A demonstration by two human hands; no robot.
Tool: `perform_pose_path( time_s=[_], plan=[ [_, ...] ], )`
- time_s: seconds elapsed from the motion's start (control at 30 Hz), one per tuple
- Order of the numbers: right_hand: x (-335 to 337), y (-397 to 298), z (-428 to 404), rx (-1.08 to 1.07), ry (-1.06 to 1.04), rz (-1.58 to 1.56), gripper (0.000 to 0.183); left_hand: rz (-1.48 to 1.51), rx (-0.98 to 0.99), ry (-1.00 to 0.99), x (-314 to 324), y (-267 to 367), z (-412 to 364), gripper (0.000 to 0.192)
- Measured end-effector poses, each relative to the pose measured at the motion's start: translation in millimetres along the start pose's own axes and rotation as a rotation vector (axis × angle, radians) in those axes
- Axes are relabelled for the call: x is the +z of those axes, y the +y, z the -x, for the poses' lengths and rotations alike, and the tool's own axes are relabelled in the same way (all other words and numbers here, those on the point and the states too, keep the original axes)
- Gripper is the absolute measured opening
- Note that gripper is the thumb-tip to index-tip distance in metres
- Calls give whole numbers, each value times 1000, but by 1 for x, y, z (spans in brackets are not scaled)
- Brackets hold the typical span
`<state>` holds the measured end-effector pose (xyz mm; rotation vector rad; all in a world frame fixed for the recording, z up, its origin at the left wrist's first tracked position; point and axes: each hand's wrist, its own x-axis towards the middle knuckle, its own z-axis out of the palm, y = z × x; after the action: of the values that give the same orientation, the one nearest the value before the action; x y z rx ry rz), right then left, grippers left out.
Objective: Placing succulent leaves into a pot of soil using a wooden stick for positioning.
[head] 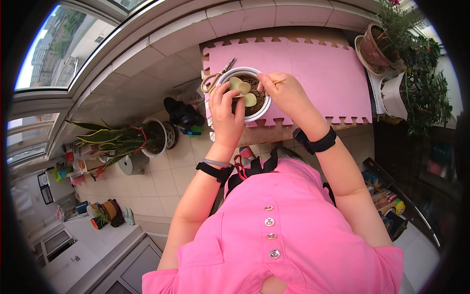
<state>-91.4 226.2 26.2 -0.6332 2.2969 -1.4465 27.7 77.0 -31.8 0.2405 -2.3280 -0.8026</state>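
A round white pot with blue lines on its rim holds brown granular soil. Several pale green, rounded leaves of a small plant stand over the soil. My left hand lies over the pot's near left side, its thumb and fingers closed about the leaves; the stem is hidden. With bent fingers my right hand grips a thin wooden stick at the pot's right rim. The stick's lower end is out of sight. Gold-handled scissors rest against the pot's left side, blades pointing away.
Pink foam mats with jigsaw edges cover the low table under the pot. Potted plants in a terracotta pot and a white planter flank its right end. A snake plant stands on the floor at left, below the tiled window ledge.
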Motion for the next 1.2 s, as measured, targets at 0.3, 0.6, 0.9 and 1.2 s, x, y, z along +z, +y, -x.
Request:
perform_pose_path(
  time_s=[0.3, 0.6, 0.9, 1.2],
  plan=[
    [2, 7, 3, 47, -48, -88, 50, -7, 9, 0, 0, 0, 0, 23],
    [5, 2, 5, -60, -25, 124, 52, 6, -15, 2, -1, -2, 1, 22],
    [-6, -6, 2, 12, -1, 96, 51, 4, -19, 14, 0, -1, 2, 22],
    [-13, -9, 0, 32, 20, 51, 49, 25, -16, 8, -1, -3, 3, 25]
  ],
)
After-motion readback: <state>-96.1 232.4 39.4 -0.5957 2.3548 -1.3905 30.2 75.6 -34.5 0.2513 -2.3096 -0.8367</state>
